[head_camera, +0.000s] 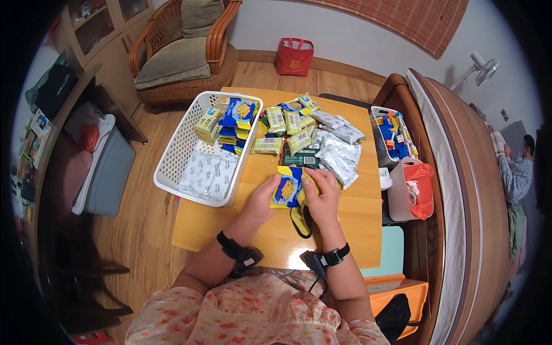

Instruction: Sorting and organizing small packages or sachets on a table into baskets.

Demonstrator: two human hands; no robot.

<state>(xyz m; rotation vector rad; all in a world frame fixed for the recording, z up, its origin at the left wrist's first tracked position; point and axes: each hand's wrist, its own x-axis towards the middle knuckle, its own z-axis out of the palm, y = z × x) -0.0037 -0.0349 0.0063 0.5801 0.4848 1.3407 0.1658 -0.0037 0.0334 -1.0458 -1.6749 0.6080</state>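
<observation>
Between my left hand (259,199) and my right hand (322,197) is a blue-and-yellow biscuit packet (286,189), gripped at both sides above the table. A yellow item with black edging (300,223) lies under my right hand; what it is I cannot tell. Left of my hands, a white perforated plastic basket (171,170) holds stacked blue biscuit packets (237,114), light-green packets (208,123) and silver packets with a printed pattern (208,174). Beyond my hands lie loose light-green packets (267,145), a pile of silver packets (338,161) and a dark green package (305,158).
The wooden table (211,228) has a bin with a red bag (401,194) and a basket of toy bricks (393,136) along its right side. A wicker armchair (172,64) and a red bag (295,58) stand beyond. Another person (517,170) is on the bed at right.
</observation>
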